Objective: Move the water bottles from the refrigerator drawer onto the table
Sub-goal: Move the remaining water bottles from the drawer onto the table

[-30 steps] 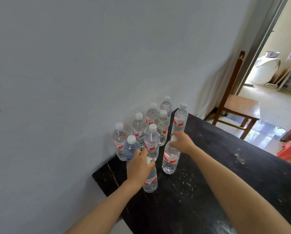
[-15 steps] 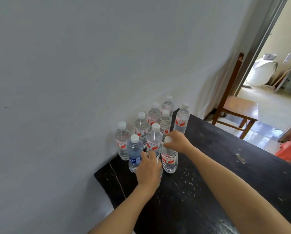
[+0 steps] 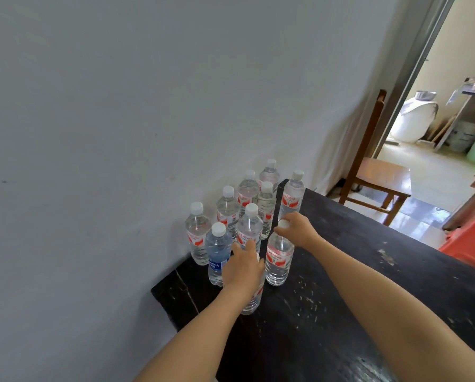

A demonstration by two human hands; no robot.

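Observation:
Several clear water bottles with white caps stand in a cluster on the far left corner of a black table (image 3: pixel 354 299), against the wall. Most carry red labels; one has a blue label (image 3: pixel 217 253). My left hand (image 3: pixel 243 267) covers the top of a red-label bottle (image 3: pixel 254 300) that stands nearest to me. My right hand (image 3: pixel 297 230) grips the cap and neck of another red-label bottle (image 3: pixel 279 260), which rests upright on the table just right of the first. The refrigerator drawer is out of view.
A grey wall (image 3: pixel 148 106) runs right behind the bottles. A wooden chair (image 3: pixel 376 175) stands past the table's far end by an open doorway. Something red (image 3: pixel 470 244) sits at the table's right edge. The table's near right part is scuffed.
Both hands shifted their bottles slightly toward the cluster and set them upright on the table. The view moved a little closer and to the right.

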